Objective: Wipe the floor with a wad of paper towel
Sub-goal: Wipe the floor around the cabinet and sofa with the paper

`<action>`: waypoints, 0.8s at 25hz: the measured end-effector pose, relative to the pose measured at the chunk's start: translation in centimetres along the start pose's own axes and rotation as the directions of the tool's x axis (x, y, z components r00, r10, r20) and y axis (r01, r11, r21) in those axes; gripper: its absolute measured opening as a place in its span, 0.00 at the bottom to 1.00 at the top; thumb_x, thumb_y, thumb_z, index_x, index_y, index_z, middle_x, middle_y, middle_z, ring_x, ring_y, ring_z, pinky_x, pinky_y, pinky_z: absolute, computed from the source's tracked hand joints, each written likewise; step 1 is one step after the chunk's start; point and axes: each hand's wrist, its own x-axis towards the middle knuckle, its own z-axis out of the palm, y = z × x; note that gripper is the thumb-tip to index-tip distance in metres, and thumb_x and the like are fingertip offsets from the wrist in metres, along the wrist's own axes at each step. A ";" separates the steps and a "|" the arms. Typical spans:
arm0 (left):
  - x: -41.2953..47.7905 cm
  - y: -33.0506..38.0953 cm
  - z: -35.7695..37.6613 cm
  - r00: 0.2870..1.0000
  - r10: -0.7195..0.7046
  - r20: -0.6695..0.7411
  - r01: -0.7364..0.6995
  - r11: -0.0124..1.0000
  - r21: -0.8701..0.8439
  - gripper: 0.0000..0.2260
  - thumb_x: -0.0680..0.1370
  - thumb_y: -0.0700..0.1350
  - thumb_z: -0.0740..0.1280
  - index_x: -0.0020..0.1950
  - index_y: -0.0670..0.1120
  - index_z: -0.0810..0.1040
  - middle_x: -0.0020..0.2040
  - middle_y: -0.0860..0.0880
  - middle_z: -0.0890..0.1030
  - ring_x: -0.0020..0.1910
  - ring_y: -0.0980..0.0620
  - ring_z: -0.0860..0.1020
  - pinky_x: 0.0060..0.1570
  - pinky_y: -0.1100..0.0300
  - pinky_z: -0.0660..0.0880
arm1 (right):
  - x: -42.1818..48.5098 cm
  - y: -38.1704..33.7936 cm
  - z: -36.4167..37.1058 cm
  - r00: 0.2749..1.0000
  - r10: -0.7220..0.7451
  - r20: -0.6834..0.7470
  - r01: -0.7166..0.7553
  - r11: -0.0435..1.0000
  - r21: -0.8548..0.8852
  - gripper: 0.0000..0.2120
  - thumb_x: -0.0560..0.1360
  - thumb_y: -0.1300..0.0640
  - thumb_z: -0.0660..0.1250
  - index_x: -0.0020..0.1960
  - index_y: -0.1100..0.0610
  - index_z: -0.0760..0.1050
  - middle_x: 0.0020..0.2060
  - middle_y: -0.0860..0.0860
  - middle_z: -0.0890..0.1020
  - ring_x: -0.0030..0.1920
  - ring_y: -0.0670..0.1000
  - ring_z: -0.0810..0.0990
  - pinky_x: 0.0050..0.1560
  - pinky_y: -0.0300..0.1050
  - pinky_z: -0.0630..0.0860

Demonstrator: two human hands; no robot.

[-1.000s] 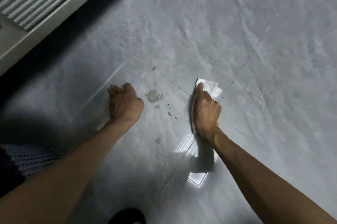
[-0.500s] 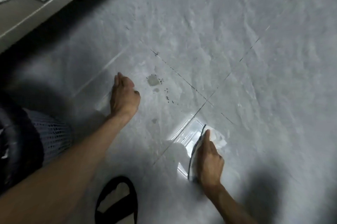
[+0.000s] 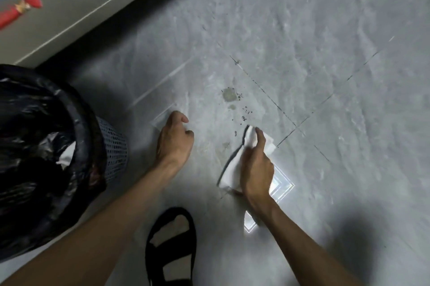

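Wad of paper towel (image 3: 232, 169) on floor (image 3: 325, 76), specks (image 3: 244, 114) just beyond, bin (image 3: 111, 146) far left, sandal (image 3: 172, 246) nearer.

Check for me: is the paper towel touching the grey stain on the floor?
Apart. The head view shows bare floor with dark specks between the paper towel's upper edge and the grey stain.
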 end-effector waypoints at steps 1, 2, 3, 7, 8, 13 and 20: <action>-0.1 -0.1 0.0 1.000 -0.012 -0.002 0.012 1.000 -0.004 0.10 0.72 0.39 0.64 0.50 0.50 0.70 0.50 0.45 0.80 0.49 0.42 0.78 0.42 0.60 0.67 | -0.9 1.3 -0.6 0.998 0.000 0.066 -0.002 1.000 0.027 0.13 0.79 0.47 0.51 0.61 0.33 0.58 0.36 0.43 0.75 0.35 0.53 0.76 0.33 0.42 0.65; -0.2 0.0 0.0 1.000 -0.014 -0.006 0.014 1.000 -0.004 0.10 0.71 0.39 0.64 0.49 0.50 0.69 0.50 0.45 0.80 0.49 0.42 0.78 0.41 0.61 0.65 | -1.5 2.2 -1.0 0.990 -0.004 0.142 0.000 1.000 0.028 0.10 0.80 0.49 0.51 0.56 0.33 0.59 0.34 0.43 0.75 0.35 0.55 0.77 0.30 0.42 0.64; -0.2 0.0 0.1 1.000 -0.007 -0.006 0.007 1.000 -0.002 0.11 0.71 0.39 0.64 0.49 0.51 0.68 0.50 0.45 0.80 0.49 0.43 0.78 0.41 0.62 0.63 | -2.0 2.8 -1.2 0.976 -0.038 0.214 0.037 0.999 0.007 0.08 0.80 0.50 0.52 0.53 0.35 0.60 0.34 0.45 0.76 0.36 0.56 0.77 0.30 0.42 0.64; -0.3 -0.8 -0.3 1.000 0.004 -0.005 -0.004 1.000 -0.003 0.12 0.72 0.38 0.63 0.47 0.53 0.65 0.51 0.46 0.79 0.41 0.50 0.71 0.41 0.65 0.61 | -1.5 3.1 -2.9 0.828 -0.309 0.467 0.379 0.923 -0.061 0.12 0.74 0.45 0.68 0.55 0.47 0.70 0.34 0.43 0.77 0.37 0.49 0.77 0.39 0.45 0.72; -0.3 -1.1 -0.4 1.000 0.003 -0.009 -0.003 1.000 -0.006 0.13 0.72 0.38 0.63 0.47 0.53 0.64 0.50 0.46 0.79 0.40 0.51 0.71 0.41 0.64 0.62 | -0.7 3.2 -3.8 0.756 -0.353 0.551 0.447 0.894 -0.041 0.17 0.72 0.46 0.71 0.57 0.48 0.71 0.35 0.42 0.75 0.37 0.47 0.76 0.41 0.44 0.73; -0.6 -1.4 -0.6 1.000 0.022 -0.011 -0.022 1.000 -0.019 0.13 0.71 0.37 0.64 0.47 0.52 0.65 0.50 0.47 0.78 0.41 0.50 0.72 0.43 0.63 0.64 | 3.6 2.2 -5.9 0.332 -0.717 0.613 0.926 0.371 -0.067 0.17 0.65 0.50 0.77 0.51 0.52 0.80 0.43 0.47 0.80 0.44 0.50 0.80 0.40 0.44 0.77; -0.7 -1.1 -0.6 1.000 0.016 0.015 -0.015 1.000 -0.016 0.13 0.72 0.37 0.63 0.48 0.53 0.65 0.47 0.52 0.72 0.47 0.49 0.74 0.46 0.63 0.64 | 0.3 3.3 -2.7 0.096 -0.820 0.564 0.991 0.134 0.026 0.12 0.68 0.48 0.76 0.41 0.54 0.77 0.38 0.49 0.79 0.40 0.49 0.80 0.34 0.41 0.75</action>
